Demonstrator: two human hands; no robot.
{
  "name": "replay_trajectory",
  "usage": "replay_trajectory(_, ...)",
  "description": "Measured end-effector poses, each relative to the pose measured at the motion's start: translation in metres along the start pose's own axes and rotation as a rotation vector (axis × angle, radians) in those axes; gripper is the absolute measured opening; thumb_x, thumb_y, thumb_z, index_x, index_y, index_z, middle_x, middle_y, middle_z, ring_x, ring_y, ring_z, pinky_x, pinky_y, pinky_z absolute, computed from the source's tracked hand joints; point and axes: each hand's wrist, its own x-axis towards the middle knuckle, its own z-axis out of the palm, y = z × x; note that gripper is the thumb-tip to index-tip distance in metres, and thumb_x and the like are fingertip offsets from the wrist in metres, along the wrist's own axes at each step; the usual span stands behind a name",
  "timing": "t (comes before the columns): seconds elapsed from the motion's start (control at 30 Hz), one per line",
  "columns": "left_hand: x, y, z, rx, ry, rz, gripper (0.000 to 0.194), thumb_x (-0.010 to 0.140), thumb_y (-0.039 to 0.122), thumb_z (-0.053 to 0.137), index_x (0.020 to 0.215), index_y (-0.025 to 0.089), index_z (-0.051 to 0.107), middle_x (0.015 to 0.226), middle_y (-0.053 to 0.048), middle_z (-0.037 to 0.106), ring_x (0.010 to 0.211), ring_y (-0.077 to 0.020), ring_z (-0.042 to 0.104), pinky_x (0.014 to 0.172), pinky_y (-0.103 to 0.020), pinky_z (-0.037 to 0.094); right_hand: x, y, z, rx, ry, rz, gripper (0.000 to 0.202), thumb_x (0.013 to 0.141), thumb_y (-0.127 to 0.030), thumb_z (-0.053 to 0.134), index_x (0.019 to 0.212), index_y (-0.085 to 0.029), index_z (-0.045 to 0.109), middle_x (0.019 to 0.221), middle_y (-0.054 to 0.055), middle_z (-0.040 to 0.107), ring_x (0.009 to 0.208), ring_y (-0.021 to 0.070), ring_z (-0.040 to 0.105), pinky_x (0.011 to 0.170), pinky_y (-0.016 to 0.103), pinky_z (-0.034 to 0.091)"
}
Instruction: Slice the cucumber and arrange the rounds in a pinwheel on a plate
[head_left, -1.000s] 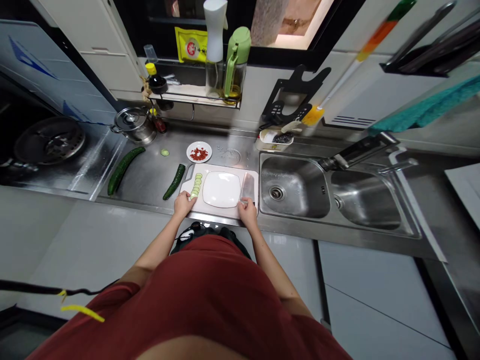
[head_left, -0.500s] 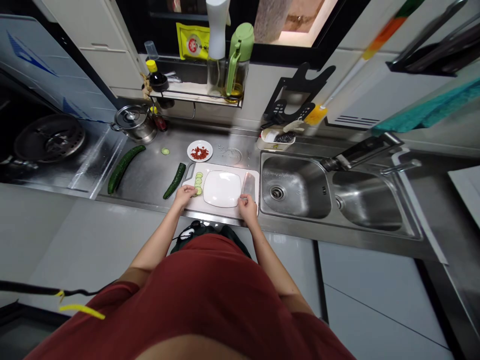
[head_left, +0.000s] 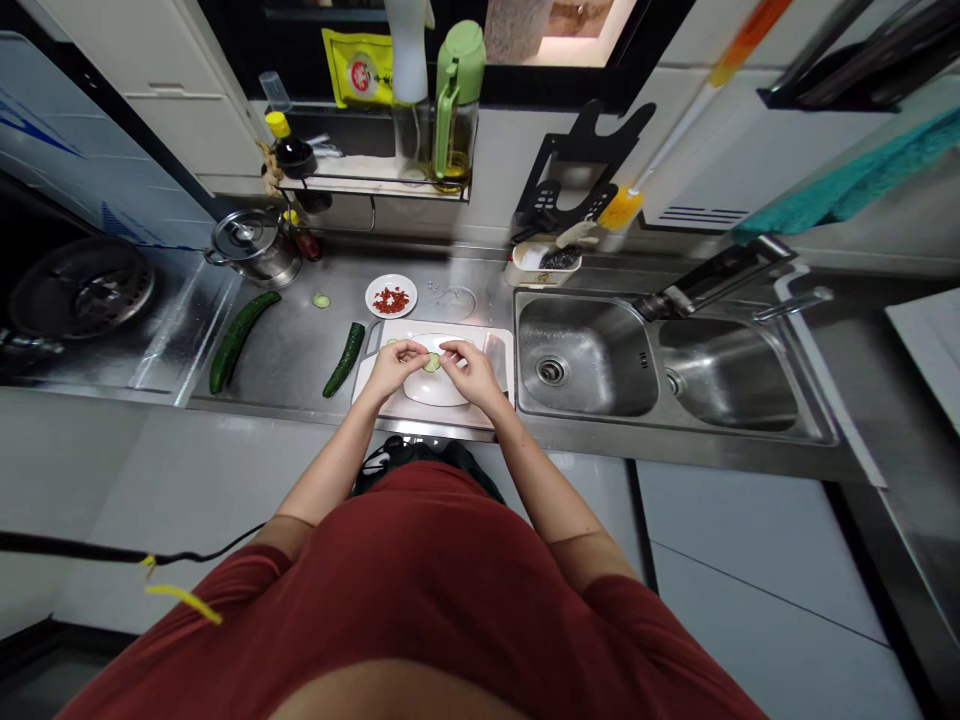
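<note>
Over the white plate [head_left: 435, 392], my left hand [head_left: 399, 366] and my right hand [head_left: 468, 370] meet around a thin green cucumber slice [head_left: 433, 362]. My left fingers pinch its left side. My right fingertips close at its upper right edge. The plate rests on a white cutting board [head_left: 382, 405]; a knife blade [head_left: 495, 352] lies at the board's right side. Left of the board is a cut cucumber [head_left: 345, 360]. The other slices on the board are mostly hidden behind my left hand.
A small plate of chopped red pieces [head_left: 391, 297] stands behind the board. A whole cucumber [head_left: 240, 340] and a steel pot [head_left: 255, 247] are on the left. The double sink [head_left: 589, 355] lies to the right, below a faucet [head_left: 720, 285].
Both hands have moved inward and up over the plate, with a slice now between them. My left hand has left the row of slices, my right hand the knife. The view has shifted slightly.
</note>
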Motion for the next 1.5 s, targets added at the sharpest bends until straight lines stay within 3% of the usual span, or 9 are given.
replay_trajectory(0.2, -0.002, 0.003, 0.010, 0.102, -0.020, 0.044, 0.030, 0.064, 0.036, 0.079, 0.082, 0.014, 0.070, 0.080, -0.004, 0.068, 0.073, -0.0142, 0.060, 0.071, -0.025, 0.049, 0.003, -0.006, 0.000, -0.028, -0.062, -0.026, 0.015, 0.088, -0.031, 0.053, 0.087, -0.019, 0.063, 0.080, 0.000, 0.064, 0.074, 0.0141, 0.057, 0.071, 0.024, 0.042)
replay_trajectory(0.33, 0.000, -0.002, 0.011, 0.092, 0.062, 0.060, 0.031, 0.068, 0.037, 0.077, 0.087, 0.014, 0.068, 0.077, -0.003, 0.067, 0.070, -0.0119, 0.060, 0.066, -0.022, 0.047, 0.001, -0.002, -0.003, -0.072, -0.057, 0.007, 0.017, 0.089, -0.031, 0.050, 0.087, -0.019, 0.061, 0.080, 0.000, 0.063, 0.075, 0.0147, 0.055, 0.071, 0.024, 0.041)
replay_trajectory(0.43, 0.000, -0.004, 0.010, 0.001, 0.047, -0.155, 0.037, 0.075, 0.048, 0.069, 0.090, 0.015, 0.064, 0.065, -0.002, 0.063, 0.055, -0.0088, 0.056, 0.050, -0.018, 0.038, 0.001, 0.001, -0.007, -0.117, -0.025, -0.005, 0.016, 0.090, -0.031, 0.049, 0.087, -0.020, 0.061, 0.082, 0.002, 0.063, 0.079, 0.0164, 0.055, 0.073, 0.026, 0.041)
replay_trajectory(0.53, 0.000, -0.001, 0.013, -0.164, -0.113, -0.401, 0.048, 0.076, 0.057, 0.066, 0.102, 0.017, 0.061, 0.068, -0.004, 0.066, 0.050, -0.0081, 0.055, 0.042, -0.016, 0.028, 0.001, 0.002, -0.008, -0.131, -0.007, -0.037, 0.016, 0.091, -0.030, 0.049, 0.088, -0.020, 0.061, 0.084, 0.002, 0.063, 0.082, 0.0174, 0.055, 0.076, 0.027, 0.041)
replay_trajectory(0.6, 0.000, 0.001, 0.018, -0.279, -0.190, -0.489, 0.050, 0.074, 0.055, 0.069, 0.106, 0.018, 0.059, 0.072, -0.004, 0.067, 0.053, -0.0088, 0.058, 0.042, -0.014, 0.029, 0.001, 0.002, -0.008, -0.128, -0.012, -0.060, 0.016, 0.091, -0.030, 0.049, 0.088, -0.020, 0.061, 0.085, 0.003, 0.063, 0.083, 0.0176, 0.054, 0.078, 0.028, 0.040)
replay_trajectory(0.7, 0.001, 0.005, 0.024, -0.423, -0.210, -0.556, 0.042, 0.075, 0.045, 0.072, 0.104, 0.017, 0.060, 0.070, -0.002, 0.064, 0.053, -0.0069, 0.056, 0.042, -0.014, 0.032, 0.000, 0.002, -0.006, -0.125, -0.016, -0.095, 0.017, 0.092, -0.029, 0.048, 0.089, -0.021, 0.061, 0.086, 0.003, 0.063, 0.083, 0.0178, 0.054, 0.080, 0.029, 0.040)
replay_trajectory(0.87, 0.007, 0.005, 0.024, -0.467, -0.163, -0.503, 0.040, 0.070, 0.029, 0.076, 0.105, 0.019, 0.060, 0.072, 0.001, 0.063, 0.053, -0.0045, 0.054, 0.044, -0.013, 0.035, -0.001, 0.006, -0.005, -0.133, -0.025, -0.106, 0.015, 0.092, -0.028, 0.048, 0.087, -0.021, 0.060, 0.085, 0.003, 0.062, 0.083, 0.0183, 0.054, 0.080, 0.030, 0.041)
replay_trajectory(1.1, 0.015, 0.002, 0.020, -0.318, -0.105, -0.387, 0.047, 0.064, 0.024, 0.077, 0.108, 0.020, 0.061, 0.071, 0.002, 0.060, 0.057, -0.0043, 0.052, 0.045, -0.013, 0.030, 0.000, 0.014, -0.002, -0.138, -0.034, -0.062, 0.015, 0.092, -0.028, 0.048, 0.088, -0.021, 0.061, 0.086, 0.003, 0.063, 0.083, 0.0175, 0.054, 0.078, 0.029, 0.040)
replay_trajectory(1.5, 0.056, -0.032, 0.015, 0.036, -0.113, -0.304, 0.044, 0.067, 0.023, 0.072, 0.110, 0.020, 0.066, 0.080, 0.000, 0.063, 0.066, -0.0071, 0.054, 0.054, -0.016, 0.035, 0.015, 0.068, 0.017, -0.154, -0.102, 0.118, 0.014, 0.086, -0.027, 0.049, 0.088, -0.020, 0.061, 0.080, 0.000, 0.064, 0.076, 0.0157, 0.056, 0.071, 0.025, 0.041)
